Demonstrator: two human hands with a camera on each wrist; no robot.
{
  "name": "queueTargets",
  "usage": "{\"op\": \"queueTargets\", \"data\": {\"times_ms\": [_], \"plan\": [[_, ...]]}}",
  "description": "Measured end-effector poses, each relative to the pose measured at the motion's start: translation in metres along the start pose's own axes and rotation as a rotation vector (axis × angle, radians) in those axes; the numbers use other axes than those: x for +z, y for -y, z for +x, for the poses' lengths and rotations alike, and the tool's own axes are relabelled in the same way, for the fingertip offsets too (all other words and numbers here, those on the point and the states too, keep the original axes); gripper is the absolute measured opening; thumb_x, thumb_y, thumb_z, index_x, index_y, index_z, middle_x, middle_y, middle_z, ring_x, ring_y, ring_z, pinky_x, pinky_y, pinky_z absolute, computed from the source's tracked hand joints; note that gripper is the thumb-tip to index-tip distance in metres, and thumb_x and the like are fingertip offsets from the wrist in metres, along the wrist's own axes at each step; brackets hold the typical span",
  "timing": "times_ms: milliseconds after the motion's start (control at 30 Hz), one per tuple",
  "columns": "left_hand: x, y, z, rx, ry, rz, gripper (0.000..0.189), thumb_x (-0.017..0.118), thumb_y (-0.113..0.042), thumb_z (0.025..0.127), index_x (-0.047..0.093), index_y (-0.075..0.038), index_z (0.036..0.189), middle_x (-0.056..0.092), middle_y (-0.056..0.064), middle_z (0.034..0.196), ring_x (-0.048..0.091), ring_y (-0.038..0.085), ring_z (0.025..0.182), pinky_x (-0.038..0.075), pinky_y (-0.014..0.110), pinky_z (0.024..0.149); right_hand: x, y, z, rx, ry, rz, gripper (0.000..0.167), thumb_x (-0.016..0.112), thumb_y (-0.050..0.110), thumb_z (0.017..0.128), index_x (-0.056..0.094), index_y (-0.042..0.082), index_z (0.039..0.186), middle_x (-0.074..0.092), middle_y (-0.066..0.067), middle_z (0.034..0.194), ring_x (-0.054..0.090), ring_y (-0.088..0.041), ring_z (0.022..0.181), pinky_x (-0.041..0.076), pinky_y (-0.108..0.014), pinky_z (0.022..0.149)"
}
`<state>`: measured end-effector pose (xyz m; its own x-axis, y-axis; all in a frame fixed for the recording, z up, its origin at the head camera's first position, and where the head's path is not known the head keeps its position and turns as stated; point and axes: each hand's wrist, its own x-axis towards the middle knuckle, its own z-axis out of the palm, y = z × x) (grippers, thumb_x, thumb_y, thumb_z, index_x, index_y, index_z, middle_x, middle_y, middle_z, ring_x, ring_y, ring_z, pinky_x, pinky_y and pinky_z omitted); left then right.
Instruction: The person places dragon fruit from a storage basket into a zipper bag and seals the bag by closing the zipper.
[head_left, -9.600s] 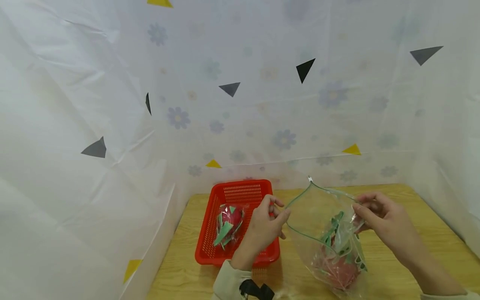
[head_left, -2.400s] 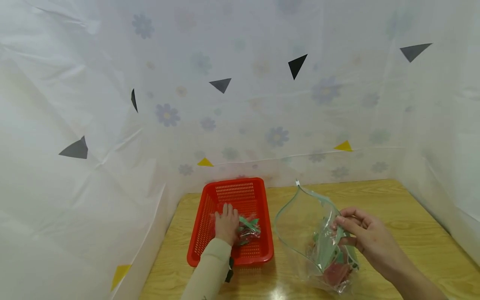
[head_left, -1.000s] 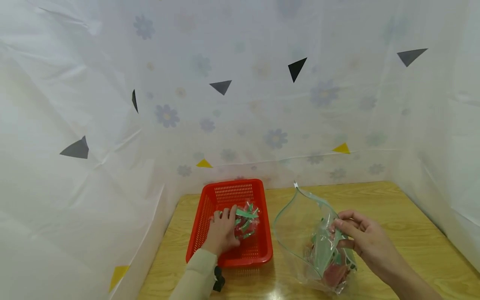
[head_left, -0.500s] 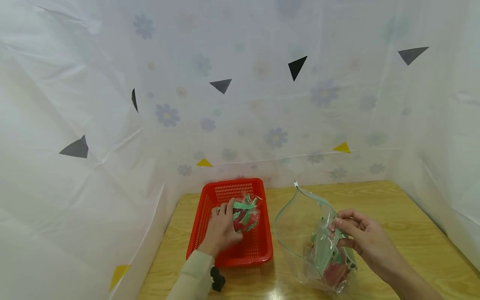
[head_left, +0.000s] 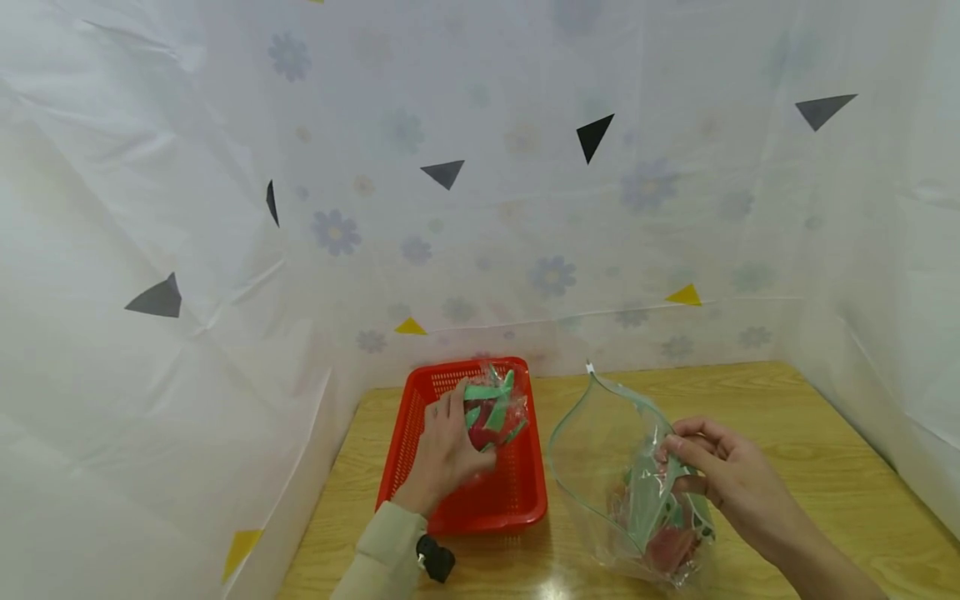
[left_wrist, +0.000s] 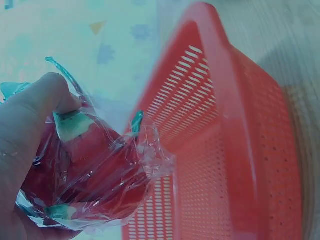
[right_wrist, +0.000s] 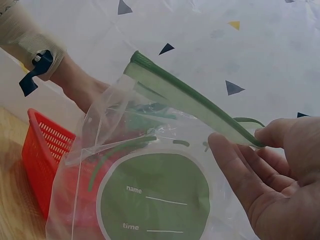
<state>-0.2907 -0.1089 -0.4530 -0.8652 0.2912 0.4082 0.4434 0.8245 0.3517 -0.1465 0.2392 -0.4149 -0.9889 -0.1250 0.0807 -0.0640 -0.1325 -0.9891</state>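
Above the red basket (head_left: 487, 508), my left hand (head_left: 442, 454) grips a dragon fruit (head_left: 491, 412) wrapped in clear plastic, red with green scales. In the left wrist view the wrapped dragon fruit (left_wrist: 95, 165) fills the grasp, thumb and fingers around it. On the right, my right hand (head_left: 738, 479) pinches the green-edged rim of a clear zip bag (head_left: 592, 492), whose mouth gapes toward the basket. Inside that bag lies something red and green, partly hidden by the folds. The right wrist view shows the bag's green label (right_wrist: 155, 195) reading "name" and "time".
Both stand on a wooden table (head_left: 795, 433), the basket left of the bag with a narrow gap between them. The basket's perforated wall (left_wrist: 200, 100) rises beside the left hand. A white flowered sheet (head_left: 555, 208) hangs behind and along the sides.
My left hand has raised the wrapped dragon fruit from the basket's floor to near its far rim. The right hand and the bag stay almost where they were.
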Motion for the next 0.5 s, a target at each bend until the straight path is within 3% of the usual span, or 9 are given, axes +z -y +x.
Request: {"op": "queueTargets", "data": {"times_ms": [200, 333, 500], "plan": [[-0.013, -0.010, 0.001, -0.015, -0.025, -0.116, 0.106, 0.086, -0.036, 0.067, 0.024, -0.021, 0.151, 0.049, 0.003, 0.131, 0.045, 0.023, 0.118, 0.058, 0.040, 0.085, 0.001, 0.001, 0.000, 0.000, 0.011, 0.000, 0.014, 0.048, 0.013, 0.105, 0.056, 0.010, 0.116, 0.069, 0.003, 0.099, 0.067, -0.013, 0.089, 0.060, -0.032, 0.070], [-0.024, -0.017, 0.004, -0.026, -0.053, -0.252, 0.102, 0.087, -0.033, 0.068, 0.026, -0.020, 0.150, 0.050, 0.002, 0.130, 0.049, 0.020, 0.115, 0.059, 0.039, 0.083, 0.000, 0.001, 0.001, -0.010, 0.021, 0.003, 0.014, 0.047, 0.012, 0.105, 0.056, 0.009, 0.115, 0.070, 0.003, 0.099, 0.067, -0.012, 0.089, 0.060, -0.031, 0.070], [-0.037, -0.026, 0.011, -0.035, -0.069, -0.407, 0.095, 0.086, -0.030, 0.072, 0.030, -0.019, 0.147, 0.053, -0.001, 0.129, 0.056, 0.018, 0.115, 0.058, 0.039, 0.089, 0.001, 0.003, 0.002, -0.029, 0.041, 0.001, 0.014, 0.047, 0.013, 0.105, 0.055, 0.009, 0.116, 0.070, 0.002, 0.099, 0.067, -0.013, 0.090, 0.060, -0.031, 0.070]]}}
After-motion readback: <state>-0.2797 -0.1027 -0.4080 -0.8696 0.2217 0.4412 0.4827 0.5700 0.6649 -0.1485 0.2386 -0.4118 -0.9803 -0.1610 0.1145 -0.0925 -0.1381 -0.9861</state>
